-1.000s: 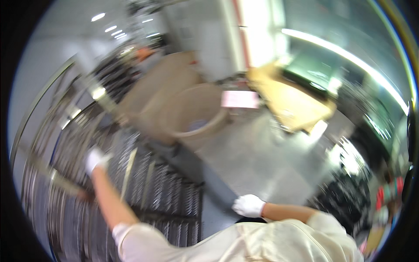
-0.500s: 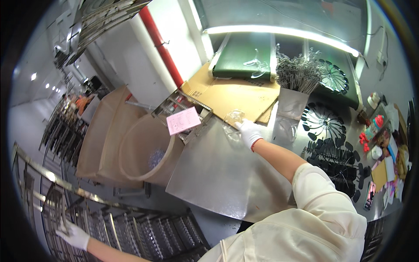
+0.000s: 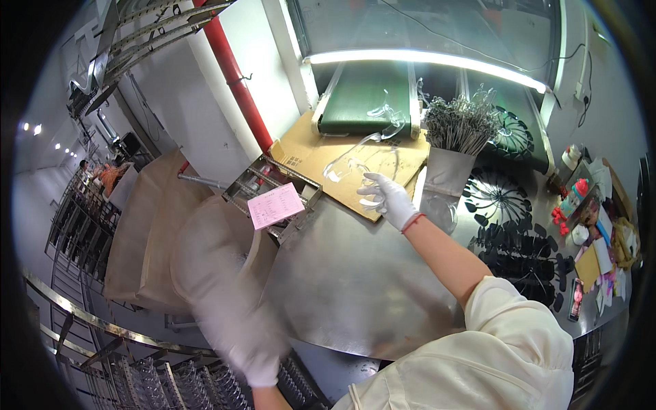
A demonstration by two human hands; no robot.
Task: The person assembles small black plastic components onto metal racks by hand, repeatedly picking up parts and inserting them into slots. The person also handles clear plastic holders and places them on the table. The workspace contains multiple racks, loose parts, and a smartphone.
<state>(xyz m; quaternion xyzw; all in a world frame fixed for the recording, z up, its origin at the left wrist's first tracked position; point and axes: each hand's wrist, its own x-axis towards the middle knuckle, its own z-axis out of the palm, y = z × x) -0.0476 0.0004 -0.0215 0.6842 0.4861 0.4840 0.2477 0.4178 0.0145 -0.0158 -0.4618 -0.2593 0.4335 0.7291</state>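
Observation:
My right hand, in a white glove with a red cuff, is open over the near edge of a flat cardboard sheet. Its fingers are spread beside a clear, curved plastic piece lying on the cardboard. Further back, more clear plastic pieces lie at the end of a green conveyor belt and over the cardboard. At the lower middle, my gloved left hand is smeared by motion in front of a large tan tub; its fingers cannot be made out.
A pink paper rests on a metal frame beside the tub. Metal racks stand at lower left. On the steel table are a box of thin metal rods, black fanned parts and a phone.
My left hand has swung right from the rack at lower left. My right hand has spread its fingers, and the clear piece formerly by its fingertips now shows apart on the cardboard.

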